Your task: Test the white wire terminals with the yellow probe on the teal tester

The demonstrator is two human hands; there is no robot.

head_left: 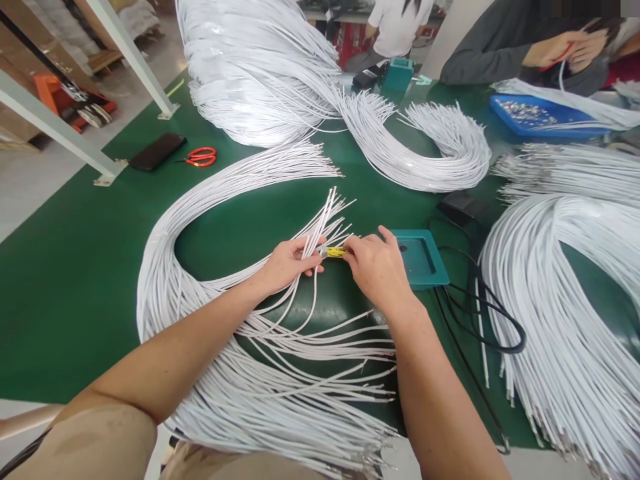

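My left hand (287,265) is closed around a few white cables (314,223), whose free ends fan out above the fingers. Between both hands lies a small yellow-handled tool (336,252) with a metal head; its exact kind is not clear. My right hand (374,268) pinches the yellow end, and the metal head reaches toward the cables at my left fingertips. Beneath my forearms spreads a big curved bundle of white cables (165,287), with metal-tipped ends at the table's near edge. Just right of my right hand sits a teal tray-like device (439,261).
On the green table (65,293) lie a phone (158,151) and red-handled scissors (201,157). More white cable bundles (425,167) curve at the back and right. Black cords (515,343) run beside the device. A co-worker's hands (570,52) work behind a blue tray (515,123).
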